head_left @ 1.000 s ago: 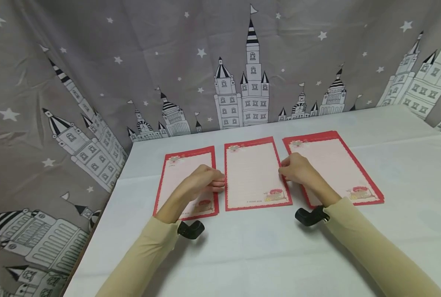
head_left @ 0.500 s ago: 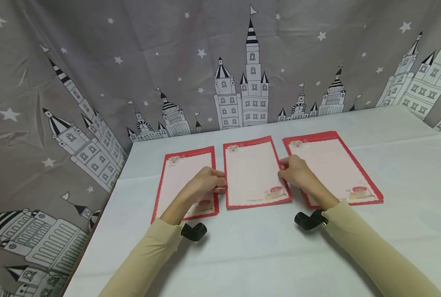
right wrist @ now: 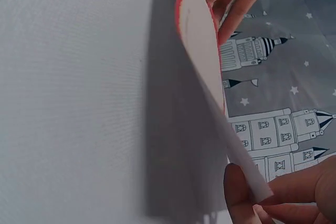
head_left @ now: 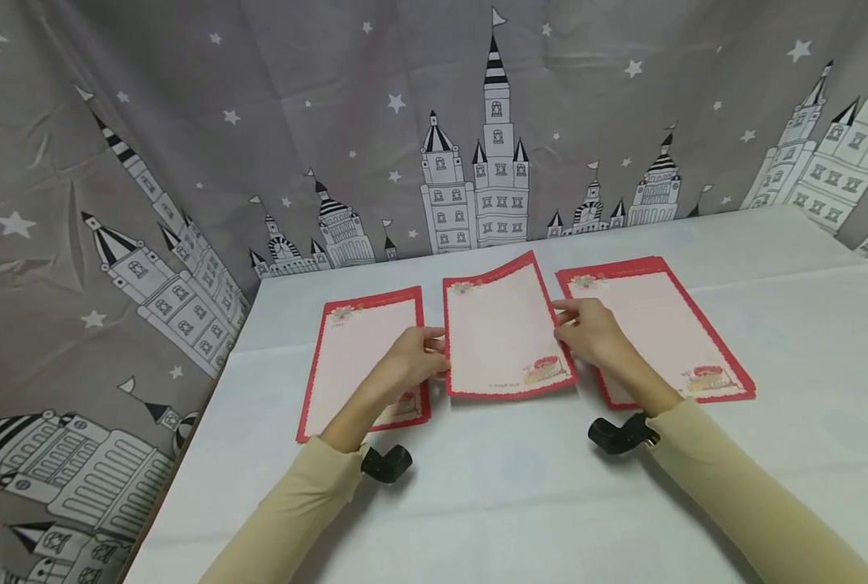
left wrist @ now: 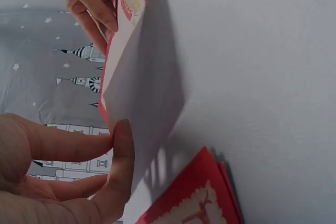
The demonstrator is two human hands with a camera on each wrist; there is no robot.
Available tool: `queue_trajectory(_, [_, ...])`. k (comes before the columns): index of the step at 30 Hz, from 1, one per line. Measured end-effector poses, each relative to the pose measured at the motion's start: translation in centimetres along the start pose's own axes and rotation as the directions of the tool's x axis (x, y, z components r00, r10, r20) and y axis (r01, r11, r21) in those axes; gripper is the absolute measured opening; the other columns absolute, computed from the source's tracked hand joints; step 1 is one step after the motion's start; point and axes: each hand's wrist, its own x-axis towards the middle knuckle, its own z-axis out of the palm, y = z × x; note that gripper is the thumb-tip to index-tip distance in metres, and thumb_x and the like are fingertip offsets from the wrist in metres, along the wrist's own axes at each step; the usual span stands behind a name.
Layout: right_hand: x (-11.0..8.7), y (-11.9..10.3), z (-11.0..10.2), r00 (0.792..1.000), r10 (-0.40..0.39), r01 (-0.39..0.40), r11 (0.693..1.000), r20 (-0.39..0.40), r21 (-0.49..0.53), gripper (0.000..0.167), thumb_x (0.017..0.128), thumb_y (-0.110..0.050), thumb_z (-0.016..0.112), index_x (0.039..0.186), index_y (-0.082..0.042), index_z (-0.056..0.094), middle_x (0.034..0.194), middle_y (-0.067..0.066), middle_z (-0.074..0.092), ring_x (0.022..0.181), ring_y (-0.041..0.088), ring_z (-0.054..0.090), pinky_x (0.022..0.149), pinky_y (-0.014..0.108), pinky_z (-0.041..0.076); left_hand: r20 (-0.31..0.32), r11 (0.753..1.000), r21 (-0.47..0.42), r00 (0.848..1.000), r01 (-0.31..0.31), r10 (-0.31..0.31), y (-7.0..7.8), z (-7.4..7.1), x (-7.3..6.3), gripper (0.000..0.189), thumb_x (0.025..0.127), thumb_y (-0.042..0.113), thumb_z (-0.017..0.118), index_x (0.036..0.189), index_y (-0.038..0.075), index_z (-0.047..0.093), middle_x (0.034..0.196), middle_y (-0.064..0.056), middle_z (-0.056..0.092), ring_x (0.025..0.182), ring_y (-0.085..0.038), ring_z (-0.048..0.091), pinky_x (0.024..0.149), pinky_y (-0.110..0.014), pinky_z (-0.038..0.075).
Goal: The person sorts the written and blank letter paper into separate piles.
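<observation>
A red-bordered sheet of letter paper point(head_left: 503, 332) is raised off the table between both hands, bowed along its length. At its left edge my left hand point(head_left: 412, 361) pinches it between thumb and fingers; the left wrist view shows the thumb and forefinger meeting on the paper point(left wrist: 142, 77). My right hand point(head_left: 586, 331) pinches the opposite edge, and in the right wrist view its fingertips point(right wrist: 239, 187) close on the sheet's border. Beneath the lifted paper, its shadow falls on the white cloth.
A left stack of matching paper point(head_left: 354, 349) lies partly under my left forearm. The right stack point(head_left: 668, 324) lies beside my right hand. White cloth point(head_left: 507, 495) covers the table, and a grey castle-print curtain point(head_left: 281, 97) hangs behind it.
The middle sheet, flat on the table a second ago, has risen between both hands. Its near edge has come off the cloth and its far right corner curls upward.
</observation>
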Motion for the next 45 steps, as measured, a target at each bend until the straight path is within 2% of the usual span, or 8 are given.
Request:
queue_trajectory(8, [-0.5, -0.4, -0.9, 0.999, -0.048, 0.049, 0.996, -0.016, 0.079, 0.053, 0.101, -0.006, 0.059, 0.152, 0.003, 0.049, 0.130, 0.026, 0.060, 0.104, 0.032, 0.057, 0.076, 0.026, 0.047, -0.066, 0.999, -0.030, 0.997, -0.033, 0.031, 1.2, -0.3, -0.8, 0.067, 0.094, -0.002, 0.068, 0.157, 0.001, 0.045, 0.136, -0.016, 0.059, 0.106, -0.026, 0.059, 0.081, -0.030, 0.054])
queue_trajectory(16, [-0.7, -0.8, -1.7, 0.997, -0.074, 0.076, 0.990, -0.020, 0.117, 0.054, 0.102, -0.008, 0.059, 0.154, 0.001, 0.048, 0.133, 0.026, 0.058, 0.115, 0.037, 0.060, 0.087, 0.032, 0.051, -0.111, 0.998, -0.031, 0.992, -0.060, 0.057, 2.1, -0.7, -1.7, 0.067, 0.095, 0.002, 0.070, 0.157, 0.004, 0.045, 0.143, -0.015, 0.058, 0.114, -0.029, 0.059, 0.088, -0.034, 0.059])
queue_trajectory(22, [-0.6, -0.7, -1.8, 0.997, -0.070, 0.071, 0.989, -0.009, 0.127, 0.054, 0.102, -0.007, 0.057, 0.155, 0.000, 0.047, 0.137, 0.026, 0.056, 0.121, 0.039, 0.059, 0.095, 0.039, 0.052, -0.110, 0.996, -0.038, 0.991, -0.079, 0.074, 2.4, -0.6, -2.0, 0.067, 0.096, 0.002, 0.070, 0.158, 0.004, 0.045, 0.143, -0.017, 0.057, 0.115, -0.030, 0.060, 0.093, -0.039, 0.058])
queue_trajectory(27, [-0.5, -0.6, -2.1, 0.997, -0.075, 0.074, 0.992, 0.007, 0.106, 0.056, 0.102, -0.007, 0.058, 0.156, -0.001, 0.046, 0.141, 0.027, 0.054, 0.123, 0.040, 0.056, 0.099, 0.043, 0.052, -0.111, 0.995, -0.037, 0.990, -0.089, 0.084, 2.7, -0.2, -1.9, 0.066, 0.095, 0.000, 0.070, 0.157, 0.003, 0.046, 0.141, -0.016, 0.059, 0.112, -0.029, 0.061, 0.089, -0.036, 0.059])
queue_trajectory(33, [-0.6, 0.4, -3.5, 0.998, -0.057, 0.056, 0.998, 0.021, 0.017, 0.059, 0.102, -0.007, 0.059, 0.158, 0.000, 0.041, 0.141, 0.028, 0.053, 0.119, 0.040, 0.055, 0.091, 0.038, 0.054, -0.069, 0.993, -0.053, 0.992, -0.108, 0.105, 2.7, 1.8, -1.4, 0.069, 0.094, -0.003, 0.069, 0.157, 0.001, 0.044, 0.137, -0.015, 0.059, 0.110, -0.026, 0.061, 0.079, -0.030, 0.056])
queue_trajectory(37, [-0.9, 1.3, -4.7, 0.999, -0.036, 0.037, 0.998, 0.026, -0.047, 0.059, 0.101, -0.005, 0.059, 0.156, 0.004, 0.040, 0.139, 0.032, 0.055, 0.119, 0.043, 0.055, 0.094, 0.044, 0.054, -0.049, 0.989, -0.068, 0.990, -0.132, 0.129, 3.0, 3.7, -0.9, 0.068, 0.092, -0.005, 0.068, 0.156, 0.000, 0.045, 0.133, -0.014, 0.061, 0.110, -0.025, 0.062, 0.078, -0.028, 0.056])
queue_trajectory(41, [-1.2, 2.0, -5.8, 1.000, -0.014, 0.017, 0.992, 0.023, -0.123, 0.059, 0.098, 0.000, 0.057, 0.153, 0.012, 0.040, 0.136, 0.036, 0.054, 0.122, 0.048, 0.053, 0.100, 0.057, 0.051, -0.041, 0.974, -0.083, 0.977, -0.213, 0.210, 3.4, 6.0, -0.5, 0.067, 0.089, -0.011, 0.067, 0.153, -0.006, 0.046, 0.128, -0.016, 0.062, 0.108, -0.025, 0.064, 0.076, -0.028, 0.057])
queue_trajectory(45, [-1.6, 2.9, -6.9, 0.999, 0.034, -0.029, 0.980, 0.021, -0.196, 0.063, 0.091, 0.003, 0.055, 0.151, 0.015, 0.039, 0.136, 0.039, 0.052, 0.119, 0.050, 0.051, 0.096, 0.060, 0.051, -0.040, 0.955, -0.082, 0.959, -0.284, 0.281, 4.0, 8.4, -0.3, 0.065, 0.087, -0.014, 0.067, 0.149, -0.011, 0.048, 0.122, -0.017, 0.061, 0.104, -0.024, 0.066, 0.074, -0.025, 0.056])
